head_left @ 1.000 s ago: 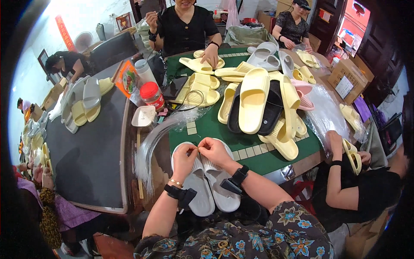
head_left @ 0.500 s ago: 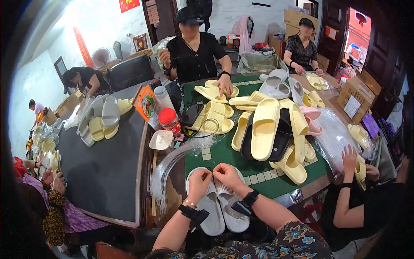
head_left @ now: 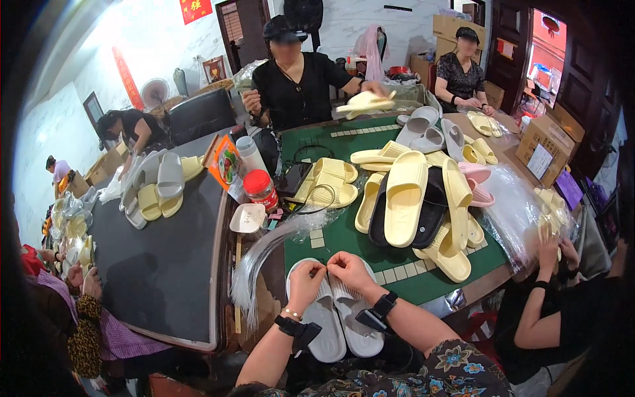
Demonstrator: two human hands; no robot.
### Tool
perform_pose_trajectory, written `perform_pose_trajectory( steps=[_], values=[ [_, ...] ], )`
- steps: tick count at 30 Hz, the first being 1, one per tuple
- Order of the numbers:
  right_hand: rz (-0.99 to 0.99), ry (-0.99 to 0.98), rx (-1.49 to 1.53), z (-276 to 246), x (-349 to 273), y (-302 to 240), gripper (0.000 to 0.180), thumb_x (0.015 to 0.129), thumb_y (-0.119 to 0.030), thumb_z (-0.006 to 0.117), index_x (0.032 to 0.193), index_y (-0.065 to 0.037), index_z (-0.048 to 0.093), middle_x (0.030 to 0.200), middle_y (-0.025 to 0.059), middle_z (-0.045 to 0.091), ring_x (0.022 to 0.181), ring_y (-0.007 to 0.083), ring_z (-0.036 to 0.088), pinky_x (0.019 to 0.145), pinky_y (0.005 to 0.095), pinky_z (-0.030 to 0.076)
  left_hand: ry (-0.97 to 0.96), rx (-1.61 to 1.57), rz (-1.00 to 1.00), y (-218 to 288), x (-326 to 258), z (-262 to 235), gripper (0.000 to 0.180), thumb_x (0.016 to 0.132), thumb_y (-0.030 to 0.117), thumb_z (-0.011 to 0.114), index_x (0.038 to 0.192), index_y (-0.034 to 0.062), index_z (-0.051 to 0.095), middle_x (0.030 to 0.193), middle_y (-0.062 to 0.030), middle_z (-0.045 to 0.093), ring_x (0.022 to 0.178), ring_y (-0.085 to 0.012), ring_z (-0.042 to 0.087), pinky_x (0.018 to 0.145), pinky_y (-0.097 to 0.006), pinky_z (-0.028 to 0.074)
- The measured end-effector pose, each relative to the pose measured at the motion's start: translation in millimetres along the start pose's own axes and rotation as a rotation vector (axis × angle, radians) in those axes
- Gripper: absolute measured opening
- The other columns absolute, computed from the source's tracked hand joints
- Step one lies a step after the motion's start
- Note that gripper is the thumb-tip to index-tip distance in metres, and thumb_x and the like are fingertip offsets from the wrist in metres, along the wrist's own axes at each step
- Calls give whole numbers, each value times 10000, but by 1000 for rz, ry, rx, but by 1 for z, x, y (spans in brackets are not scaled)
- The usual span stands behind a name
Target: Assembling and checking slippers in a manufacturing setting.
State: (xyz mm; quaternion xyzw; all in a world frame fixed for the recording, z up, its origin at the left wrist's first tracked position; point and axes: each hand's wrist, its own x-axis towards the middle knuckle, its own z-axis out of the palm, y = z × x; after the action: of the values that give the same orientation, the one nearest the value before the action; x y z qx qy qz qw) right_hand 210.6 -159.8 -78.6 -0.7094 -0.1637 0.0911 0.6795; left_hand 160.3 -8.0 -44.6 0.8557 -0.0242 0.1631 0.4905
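A pair of light grey slippers (head_left: pixel 326 336) lies side by side at the table's near edge, toes pointing away from me. Over their straps my left hand (head_left: pixel 307 280) and my right hand (head_left: pixel 351 273) meet, fingertips pinched close together. Whatever they pinch is too small or thin to make out. Left of my hands, a bundle of thin clear plastic strands (head_left: pixel 247 281) hangs over the table edge. Ahead and to the right, cream slippers (head_left: pixel 405 195) are heaped with a black slipper (head_left: pixel 434 205) on the green tabletop (head_left: pixel 301 233).
A red-lidded jar (head_left: pixel 260 188), a white dish (head_left: pixel 249 218) and an orange packet (head_left: pixel 227 164) stand at left. Clear plastic bags (head_left: pixel 512 215) lie at right. Co-workers sit around the table; one at right handles a bagged slipper. A dark table (head_left: pixel 169 264) adjoins at left.
My hands and the grey slippers have hardly moved. The co-worker opposite has lifted a pair of cream slippers off the table toward the right. The co-worker at right has brought both hands together on a bagged slipper.
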Motion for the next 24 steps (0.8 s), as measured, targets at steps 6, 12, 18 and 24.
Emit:
perform_pose_trajectory(
  steps=[6,12,18,24],
  values=[
    [-29,-24,-68,2,-2,-6,87,851,-92,620,886,-13,611,777,-11,601,681,54,538,609,225,457,2,2,-2,-1,-1,-1,104,781,66,680,858,-4,669,806,-114,657,732,-217,639,679,-313,504],
    [20,5,13,1,-1,-3,78,847,-85,619,878,-13,609,759,-17,598,672,55,530,593,227,452,-8,2,-22,3,0,0,105,782,68,684,856,-4,667,808,-117,656,735,-222,640,680,-313,505],
    [-1,11,-38,1,0,-2,121,830,-119,622,879,-8,619,775,31,636,701,102,563,641,264,470,-15,44,35,1,2,-4,105,784,55,675,876,5,671,842,-121,649,767,-239,638,691,-320,506],
    [108,0,26,2,-2,-3,111,822,-117,633,856,-12,621,755,22,627,679,94,554,620,256,461,-48,146,258,60,7,-41,178,777,28,660,954,13,657,965,-135,642,877,-297,620,762,-357,499]
  ],
)
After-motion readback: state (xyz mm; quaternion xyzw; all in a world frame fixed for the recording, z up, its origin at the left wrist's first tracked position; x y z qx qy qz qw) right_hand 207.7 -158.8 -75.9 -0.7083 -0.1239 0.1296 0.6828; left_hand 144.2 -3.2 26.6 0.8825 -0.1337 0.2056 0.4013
